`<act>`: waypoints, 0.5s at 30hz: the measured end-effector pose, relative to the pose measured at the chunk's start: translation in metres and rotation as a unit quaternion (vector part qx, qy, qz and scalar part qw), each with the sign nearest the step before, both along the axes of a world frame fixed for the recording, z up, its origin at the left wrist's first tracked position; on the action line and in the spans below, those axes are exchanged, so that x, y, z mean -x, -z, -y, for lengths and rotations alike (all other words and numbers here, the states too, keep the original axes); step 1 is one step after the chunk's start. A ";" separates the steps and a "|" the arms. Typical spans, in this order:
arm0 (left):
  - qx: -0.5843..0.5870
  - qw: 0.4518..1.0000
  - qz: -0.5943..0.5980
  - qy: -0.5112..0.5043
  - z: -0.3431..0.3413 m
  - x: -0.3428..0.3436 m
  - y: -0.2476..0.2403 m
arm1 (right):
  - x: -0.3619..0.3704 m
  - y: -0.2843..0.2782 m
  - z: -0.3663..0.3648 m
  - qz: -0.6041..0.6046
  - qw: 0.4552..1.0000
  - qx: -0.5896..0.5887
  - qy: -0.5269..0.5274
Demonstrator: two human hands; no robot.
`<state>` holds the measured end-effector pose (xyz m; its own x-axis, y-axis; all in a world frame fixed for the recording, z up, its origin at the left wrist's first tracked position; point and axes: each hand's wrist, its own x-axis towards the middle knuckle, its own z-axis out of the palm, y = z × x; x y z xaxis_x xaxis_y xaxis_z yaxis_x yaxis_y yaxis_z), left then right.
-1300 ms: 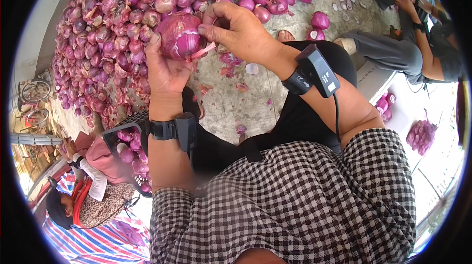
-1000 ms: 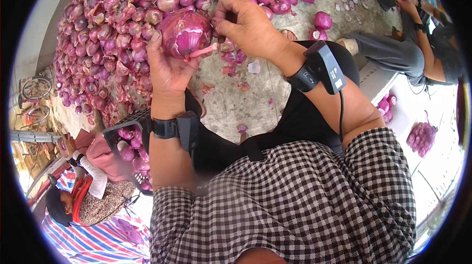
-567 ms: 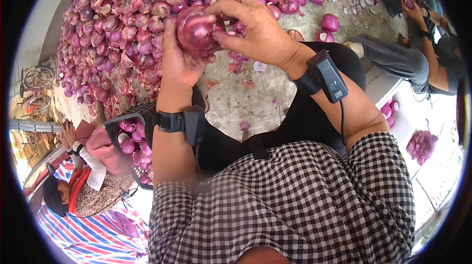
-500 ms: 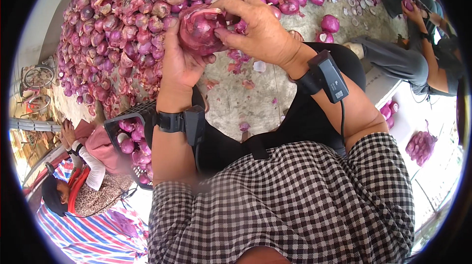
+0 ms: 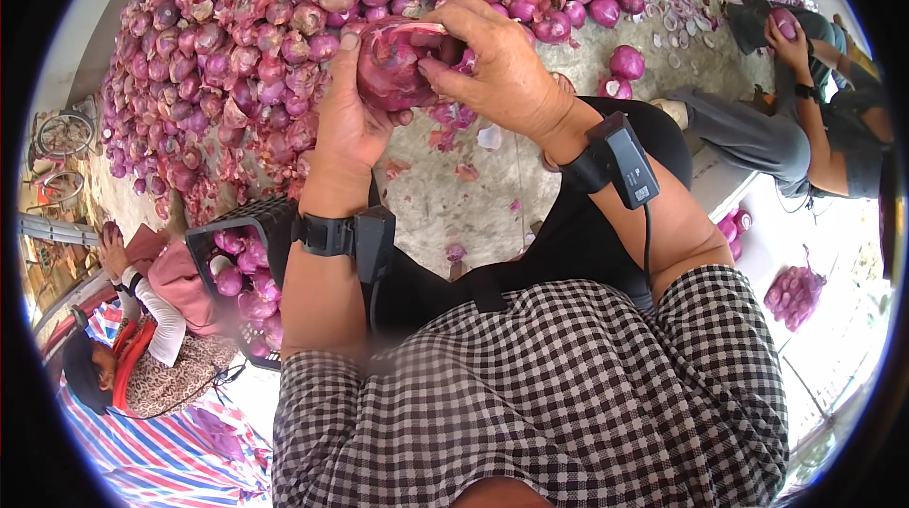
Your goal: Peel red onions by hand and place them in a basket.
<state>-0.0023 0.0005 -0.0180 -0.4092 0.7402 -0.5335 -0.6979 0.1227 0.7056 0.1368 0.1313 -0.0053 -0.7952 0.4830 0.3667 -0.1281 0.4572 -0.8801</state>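
Note:
A large red onion (image 5: 386, 68) with loose, dry outer skin is cupped in my left hand (image 5: 346, 115), the thumb along its left side and fingertips showing beneath. My right hand (image 5: 507, 68) is closed at the onion's right side, thumb and forefinger pinching the papery skin there. A flap of that skin lifts along the top edge. Between the right thumb and forefinger the view is partly hidden, and the other right fingers curl out of sight. Both hands are above the concrete floor (image 5: 445, 196), close to the near edge of a big onion heap (image 5: 227, 63).
At my left stands a black plastic crate (image 5: 201, 248) of cleaner purple onions. Two loose onions (image 5: 626, 63) lie beyond my right knee. A filled net bag (image 5: 795, 295) is at the right. One co-worker (image 5: 166, 319) sits left; another (image 5: 814, 129) holds an onion at right.
The whole view has shifted slightly. My hands stay on the same onion, which is turned a little, and the right fingers remain at its skin.

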 end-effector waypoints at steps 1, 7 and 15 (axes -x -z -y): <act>0.005 1.000 -0.003 -0.013 -0.001 -0.001 0.001 | 0.000 0.001 0.000 -0.011 1.000 -0.004 0.002; 0.032 0.999 -0.012 -0.037 -0.003 -0.004 0.004 | 0.002 0.003 0.001 -0.004 1.000 0.027 -0.014; 0.066 0.996 -0.061 -0.008 -0.001 0.000 0.002 | -0.001 0.007 -0.002 0.007 0.996 -0.003 -0.088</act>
